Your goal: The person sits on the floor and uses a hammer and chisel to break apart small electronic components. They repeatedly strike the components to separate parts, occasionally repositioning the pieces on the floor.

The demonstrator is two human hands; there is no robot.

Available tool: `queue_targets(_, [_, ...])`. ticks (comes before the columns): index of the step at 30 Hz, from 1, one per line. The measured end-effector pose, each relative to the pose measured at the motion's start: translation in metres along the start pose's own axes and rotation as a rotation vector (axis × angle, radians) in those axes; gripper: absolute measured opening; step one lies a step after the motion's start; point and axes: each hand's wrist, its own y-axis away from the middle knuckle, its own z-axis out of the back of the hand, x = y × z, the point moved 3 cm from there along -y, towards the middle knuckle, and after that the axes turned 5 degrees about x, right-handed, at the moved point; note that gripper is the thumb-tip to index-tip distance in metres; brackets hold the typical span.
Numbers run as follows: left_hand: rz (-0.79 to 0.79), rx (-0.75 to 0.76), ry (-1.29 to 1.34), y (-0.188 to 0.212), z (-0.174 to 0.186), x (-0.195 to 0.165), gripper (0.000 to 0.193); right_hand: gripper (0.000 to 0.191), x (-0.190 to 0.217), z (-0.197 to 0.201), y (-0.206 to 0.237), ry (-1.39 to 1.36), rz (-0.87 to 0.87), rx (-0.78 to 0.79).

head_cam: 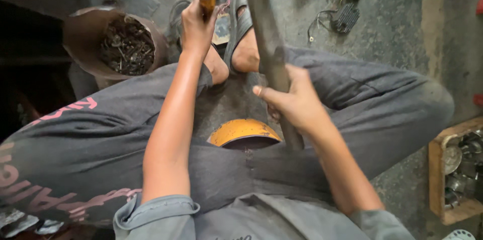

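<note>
The left hand [197, 23] is closed in a fist around a brown-handled tool [207, 0], which is held upright down by the sandalled feet [241, 44], over a small flat part [222, 28] lying on the concrete floor [392, 34]. The tip of the tool is hidden, so whether it touches the part cannot be told. The right hand [294, 102] is wrapped tightly around the worn grey handle of a hammer [271, 54]. The long axis of the hammer runs from beside the right thigh up and slightly leftward to the top edge of the view, where its head is cut off. Room for movement is narrow: the work is hemmed between the two bent knees, with a yellow round seat [241, 130] showing below. A bucket of dark metal scrap [126, 44] stands close at the left, touching the trouser leg. At the right edge a wooden box of metal parts [455, 169] sits well apart, and a black wired part [344, 18] lies farther off on open floor.
</note>
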Motion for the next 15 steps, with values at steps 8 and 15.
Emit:
queue_targets(8, [0.013,0.057,-0.136,0.010,-0.023,0.016,0.021,0.015,0.004,-0.001,-0.043,0.556,0.119,-0.022])
queue_targets(15, [0.175,0.052,0.020,0.014,-0.004,0.025,0.024,0.020,-0.035,0.024,-0.010,0.045,0.042,0.050])
